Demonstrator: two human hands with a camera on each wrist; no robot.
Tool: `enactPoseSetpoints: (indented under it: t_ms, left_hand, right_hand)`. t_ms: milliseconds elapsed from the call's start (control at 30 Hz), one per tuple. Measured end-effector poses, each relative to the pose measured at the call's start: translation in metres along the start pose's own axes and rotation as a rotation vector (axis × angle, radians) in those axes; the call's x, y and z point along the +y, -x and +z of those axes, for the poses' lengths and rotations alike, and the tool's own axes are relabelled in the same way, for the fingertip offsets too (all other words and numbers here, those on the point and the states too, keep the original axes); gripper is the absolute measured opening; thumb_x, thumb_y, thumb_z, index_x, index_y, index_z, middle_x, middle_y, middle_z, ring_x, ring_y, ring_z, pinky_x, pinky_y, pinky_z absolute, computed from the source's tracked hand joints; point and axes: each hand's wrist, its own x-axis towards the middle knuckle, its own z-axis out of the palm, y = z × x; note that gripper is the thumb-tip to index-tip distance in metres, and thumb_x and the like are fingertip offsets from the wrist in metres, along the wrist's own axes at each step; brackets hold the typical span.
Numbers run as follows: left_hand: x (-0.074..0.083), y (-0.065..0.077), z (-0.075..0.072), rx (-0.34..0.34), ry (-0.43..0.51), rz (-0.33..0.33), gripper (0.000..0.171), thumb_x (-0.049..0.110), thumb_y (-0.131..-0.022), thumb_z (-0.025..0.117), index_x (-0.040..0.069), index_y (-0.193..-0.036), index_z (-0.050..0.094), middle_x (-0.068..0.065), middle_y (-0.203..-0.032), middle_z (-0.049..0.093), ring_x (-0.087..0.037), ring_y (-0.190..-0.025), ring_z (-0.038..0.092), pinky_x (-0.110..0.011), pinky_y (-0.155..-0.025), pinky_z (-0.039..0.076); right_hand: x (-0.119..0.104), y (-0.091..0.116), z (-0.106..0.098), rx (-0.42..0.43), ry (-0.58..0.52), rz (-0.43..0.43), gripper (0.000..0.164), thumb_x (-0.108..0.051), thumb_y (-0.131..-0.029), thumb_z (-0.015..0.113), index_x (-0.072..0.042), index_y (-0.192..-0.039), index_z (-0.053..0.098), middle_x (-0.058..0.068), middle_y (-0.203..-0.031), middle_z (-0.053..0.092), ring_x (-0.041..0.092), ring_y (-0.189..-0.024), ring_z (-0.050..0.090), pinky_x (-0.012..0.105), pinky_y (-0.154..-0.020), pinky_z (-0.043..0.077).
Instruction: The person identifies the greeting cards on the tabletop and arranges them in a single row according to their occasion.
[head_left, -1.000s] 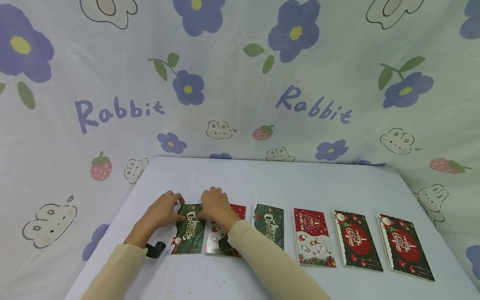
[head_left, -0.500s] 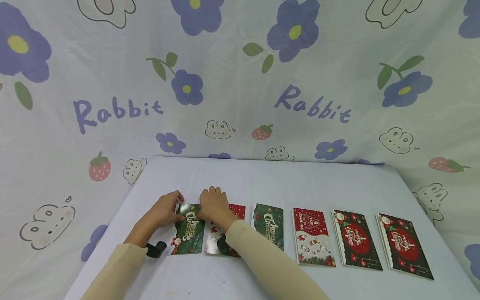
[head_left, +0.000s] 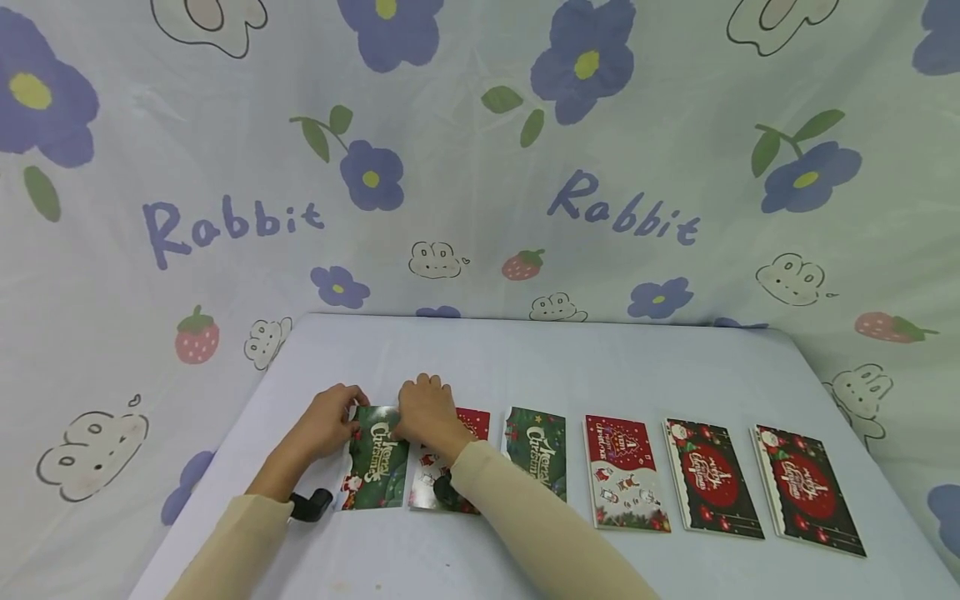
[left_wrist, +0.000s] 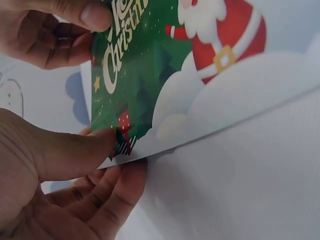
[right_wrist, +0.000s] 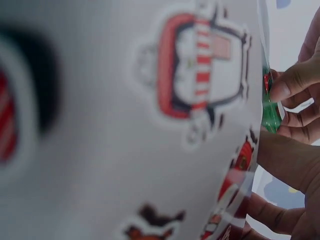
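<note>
A green "Merry Christmas" card is at the left end of a row of cards in the head view. My left hand pinches its upper left corner, and the left wrist view shows the thumb on the printed face with fingers under the edge. At the card's upper right corner, my right hand holds it with the thumb on the front. A red and white Christmas card lies under the right wrist, partly hidden by it. In the right wrist view this card's penguin print fills the foreground.
Farther right in the row are another green card, a red and white card and two dark cards with red circles, one beside the other. They lie on a white-covered table before a patterned curtain.
My left thumb has drawn back a little toward the green card's left edge, and a bright glare now shows along its top. The right hand has stayed nearly in place.
</note>
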Motion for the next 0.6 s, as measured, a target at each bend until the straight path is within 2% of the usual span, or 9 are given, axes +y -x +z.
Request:
enactPoseSetpoints:
  t_ms: [200,467,600]
  left_hand:
    - [0.0005,0.0018,-0.0001,0.035,-0.004,0.008,0.024,-0.011,-0.082,0.075,-0.001,-0.102,0.069,-0.01,-0.085,0.056,-0.021,-0.076,0.049,-0.039,-0.068,0.044]
    - [0.0012,0.0037,-0.0013,0.058,0.009,-0.009,0.025,-0.01,-0.083,0.076,-0.002,-0.105,0.068,-0.012,-0.086,0.056,-0.022,-0.076,0.05,-0.039,-0.068,0.044]
    - [0.0003,0.0047,-0.0017,0.052,0.021,-0.021,0.026,-0.008,-0.085,0.076,-0.003,-0.108,0.067,-0.013,-0.091,0.058,-0.024,-0.079,0.054,-0.042,-0.07,0.048]
  right_hand:
    - [-0.0019,-0.0006,0.0018,0.043,0.013,-0.019,0.055,-0.056,-0.079,0.089,-0.015,-0.11,0.07,0.001,-0.105,0.062,0.019,-0.103,0.056,0.036,-0.094,0.048]
    - [-0.0026,-0.0028,0.0034,0.101,-0.007,-0.029,0.043,-0.044,-0.084,0.086,-0.014,-0.103,0.062,-0.001,-0.094,0.066,0.017,-0.088,0.056,0.032,-0.084,0.045]
    - [-0.002,-0.0024,0.0036,0.125,-0.034,-0.038,0.042,-0.041,-0.084,0.086,-0.014,-0.102,0.059,0.0,-0.09,0.069,0.017,-0.086,0.058,0.032,-0.082,0.044]
